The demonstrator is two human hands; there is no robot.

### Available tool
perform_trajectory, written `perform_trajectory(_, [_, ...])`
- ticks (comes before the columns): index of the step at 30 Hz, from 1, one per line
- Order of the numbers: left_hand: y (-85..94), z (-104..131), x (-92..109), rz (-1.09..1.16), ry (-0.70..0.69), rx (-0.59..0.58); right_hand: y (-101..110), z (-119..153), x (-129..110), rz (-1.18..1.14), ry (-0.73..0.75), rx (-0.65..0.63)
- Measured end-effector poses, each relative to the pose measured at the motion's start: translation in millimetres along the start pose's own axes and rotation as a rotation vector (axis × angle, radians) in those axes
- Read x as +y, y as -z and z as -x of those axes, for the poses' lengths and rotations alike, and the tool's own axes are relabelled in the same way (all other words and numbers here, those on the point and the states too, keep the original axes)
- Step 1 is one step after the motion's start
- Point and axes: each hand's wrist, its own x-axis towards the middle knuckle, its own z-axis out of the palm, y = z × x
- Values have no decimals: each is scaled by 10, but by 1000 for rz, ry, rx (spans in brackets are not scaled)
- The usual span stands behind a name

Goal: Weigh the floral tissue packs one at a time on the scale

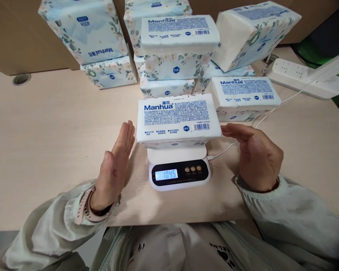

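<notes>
A pack of tissues (176, 117) with blue Manhua print lies across a small white digital scale (179, 184). The scale's lit display (166, 175) appears to read 104.5. On the pack's left side, my left hand (115, 169) is raised with straight fingers and a gap between it and the wrapper. My right hand (257, 158) is at the other side, its fingers stretched toward the pack's right end; whether the fingertips touch it I cannot tell. Neither hand grips anything.
Several more tissue packs (180, 45) are stacked at the back, and one single pack (245, 92) sits behind my right hand. A white power strip (302, 77) lies at the far right. A white cable (227, 149) runs from the scale. Cardboard (22, 34) stands behind the table.
</notes>
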Motion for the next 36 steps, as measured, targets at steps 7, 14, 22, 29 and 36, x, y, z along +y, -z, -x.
perform_trajectory(7, [9, 7, -3, -2, -5, -10, 28, -20, -27, -61, -4, -6])
perform_trajectory(14, [-3, -14, -6, -14, -16, -3, 66, -12, -46, 23, 14, -57])
perform_trajectory(22, [-1, -10, -11, -11, -14, -2, -20, -20, -50, -4, 20, 15])
perform_trajectory(29, [-2, -1, -10, 1, -4, 24, -66, -23, -102, 21, -3, 79])
perform_trajectory(36, [13, -46, 0, 34, 26, 278, -20, -33, -34, -25, 54, 100])
